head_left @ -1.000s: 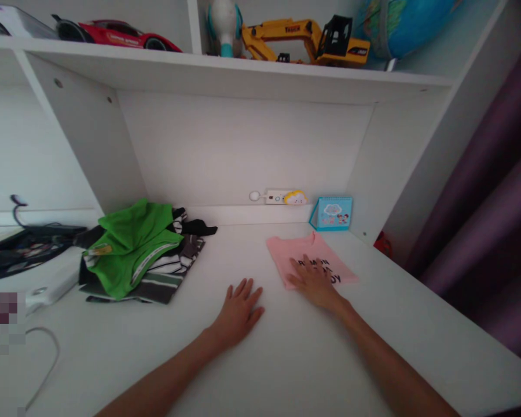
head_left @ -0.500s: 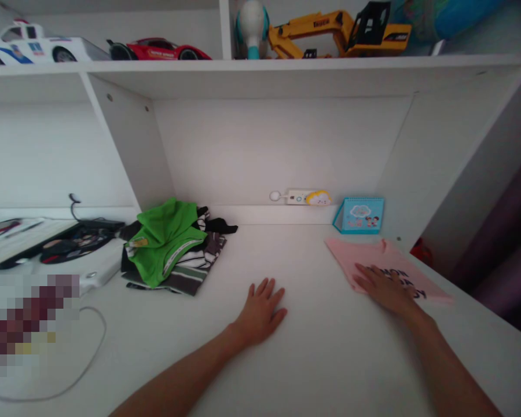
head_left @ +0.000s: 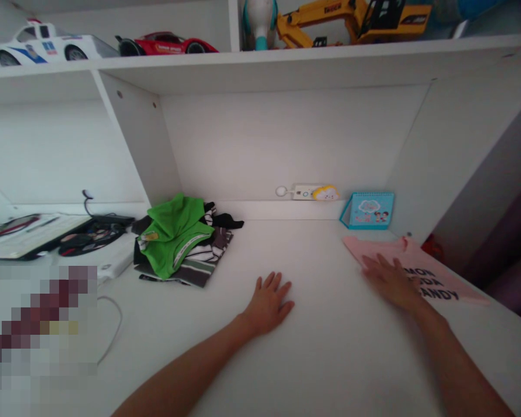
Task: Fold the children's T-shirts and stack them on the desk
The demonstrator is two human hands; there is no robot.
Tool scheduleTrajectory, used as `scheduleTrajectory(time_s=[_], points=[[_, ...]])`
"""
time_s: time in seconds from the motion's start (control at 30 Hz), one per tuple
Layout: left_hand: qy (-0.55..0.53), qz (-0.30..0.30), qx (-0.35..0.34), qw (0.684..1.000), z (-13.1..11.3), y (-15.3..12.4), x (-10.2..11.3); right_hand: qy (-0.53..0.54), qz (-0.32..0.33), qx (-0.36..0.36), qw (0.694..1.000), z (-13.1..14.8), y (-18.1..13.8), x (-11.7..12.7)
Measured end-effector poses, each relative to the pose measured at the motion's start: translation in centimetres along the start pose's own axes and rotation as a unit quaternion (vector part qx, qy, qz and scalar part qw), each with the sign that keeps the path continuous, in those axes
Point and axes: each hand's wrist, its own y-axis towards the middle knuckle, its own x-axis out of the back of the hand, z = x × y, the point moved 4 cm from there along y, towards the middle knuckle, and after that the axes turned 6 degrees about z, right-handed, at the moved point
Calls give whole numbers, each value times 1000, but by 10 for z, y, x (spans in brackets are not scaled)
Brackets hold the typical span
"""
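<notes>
Two bare hands are lying flat on the white desk (head_left: 330, 359). L hand (head_left: 270, 298) is resting palm down on bare desktop approx. mid-desk, fingers spread & pointing at the back wall, grasping nothing. R hand (head_left: 389, 282) is lying palm down on the near-left part of a folded pink tee (head_left: 443, 281). Its fingers are straight & loose, not clenched, so it's pressing on the fabric w/o pinching it.

The tee is sitting flat at the desk's R side, close to the R edge, black lettering facing up & partly hidden by the hand. It's lying just in front of a blue desk calendar (head_left: 369, 209) that's leaning vs. the back ledge. The hands are well apart, w/ bare desk between them.

Back-left of the L hand, a heap of clothes is sitting: a green top (head_left: 173, 229) is lying over a striped garment (head_left: 206, 263). On the back ledge a power strip (head_left: 303, 191) is lying w/ a cloud-shaped light (head_left: 325, 193) beside it.

Up on the shelf (head_left: 286, 63) a white toy police car (head_left: 47, 46), a red toy car (head_left: 169, 44) & a yellow toy excavator (head_left: 356, 17) are standing. A white cable (head_left: 112, 339) is curling on the desk at far L. A purple curtain (head_left: 507, 249) is hanging at far R.
</notes>
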Motion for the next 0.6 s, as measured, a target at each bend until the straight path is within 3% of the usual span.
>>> scheduleTrajectory(time_s=[0.13, 0.27, 0.47, 0.53, 0.6], points=[[1, 0, -2, 1000, 0, 1, 0, 30, 29, 17, 999, 9, -4, -4], [-1, 9, 0, 1000, -2, 1, 2, 25, -10, 22, 999, 25, -11, 7], [9, 65, -25, 998, -10, -6, 11, 25, 22, 176, 984, 118, -45, 8], [20, 64, -25, 997, 0, -11, 22, 50, 40, 233, 970, 144, -59, 6], [44, 14, 18, 999, 25, -18, 45, 68, 51, 268, 960, 158, -68, 6]])
